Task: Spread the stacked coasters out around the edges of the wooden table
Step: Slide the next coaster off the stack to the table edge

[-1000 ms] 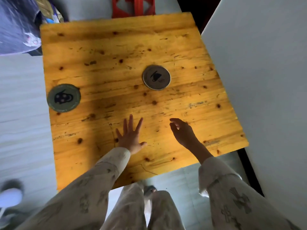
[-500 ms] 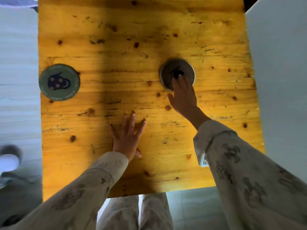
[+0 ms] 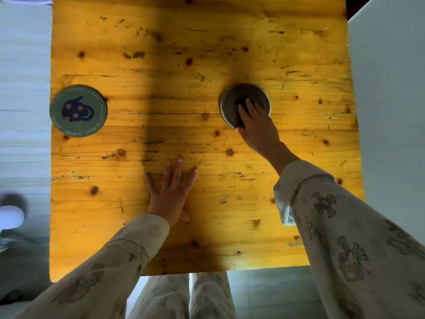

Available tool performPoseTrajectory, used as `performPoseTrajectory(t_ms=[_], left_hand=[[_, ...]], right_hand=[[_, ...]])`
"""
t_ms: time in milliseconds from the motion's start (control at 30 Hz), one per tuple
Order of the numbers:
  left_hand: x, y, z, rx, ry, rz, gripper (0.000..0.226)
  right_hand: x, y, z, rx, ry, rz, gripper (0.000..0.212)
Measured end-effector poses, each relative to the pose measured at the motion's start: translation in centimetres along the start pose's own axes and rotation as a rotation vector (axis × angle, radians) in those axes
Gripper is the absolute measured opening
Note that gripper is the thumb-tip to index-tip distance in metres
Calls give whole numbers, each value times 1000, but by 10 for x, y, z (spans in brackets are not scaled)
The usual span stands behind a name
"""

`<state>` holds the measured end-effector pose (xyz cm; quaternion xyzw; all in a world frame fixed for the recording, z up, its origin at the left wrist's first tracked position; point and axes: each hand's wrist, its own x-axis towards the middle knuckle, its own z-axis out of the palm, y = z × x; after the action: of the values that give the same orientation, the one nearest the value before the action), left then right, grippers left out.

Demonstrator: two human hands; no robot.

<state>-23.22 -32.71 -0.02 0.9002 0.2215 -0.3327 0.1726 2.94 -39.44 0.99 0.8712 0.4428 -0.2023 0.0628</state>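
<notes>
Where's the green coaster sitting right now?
In the head view, the green coaster lies flat at the left edge of the wooden table, far from both hands, level with the grey coaster stack.

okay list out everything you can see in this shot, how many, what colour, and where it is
wooden table: one, yellow-orange with dark knots, fills the middle of the view
green coaster: one, green with a dark blue figure, lying flat at the table's left edge
grey coaster stack: one, grey with a dark mark, right of centre; how many are in it cannot be told
left hand: one, flat on the table, fingers spread, near the front
right hand: one, fingers on the grey coaster stack
sleeves: two, pale with dark printed motifs
</notes>
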Motion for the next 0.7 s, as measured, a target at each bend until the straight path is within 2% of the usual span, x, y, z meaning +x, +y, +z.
performPoseTrajectory(t_ms=[67,200,300,433,533,700], left_hand=[[0,1,1,-3,1,0,130],[1,1,0,0,5,-2,130],[1,1,0,-22,-1,-1,129],[0,2,-2,-49,7,1,127],[-1,2,-5,-70,3,-8,127],[-4,8,-5,-95,23,-38,122]], right_hand=[[-2,3,-3,-1,-9,-19,55],[-14,-5,-3,-7,92,-14,43],[-29,-12,0,65,150,44,50],[-72,-19,15,101,148,22,57],[-120,-30,34,148,159,-59,51],[-192,-38,69,74,327,-299,29]])
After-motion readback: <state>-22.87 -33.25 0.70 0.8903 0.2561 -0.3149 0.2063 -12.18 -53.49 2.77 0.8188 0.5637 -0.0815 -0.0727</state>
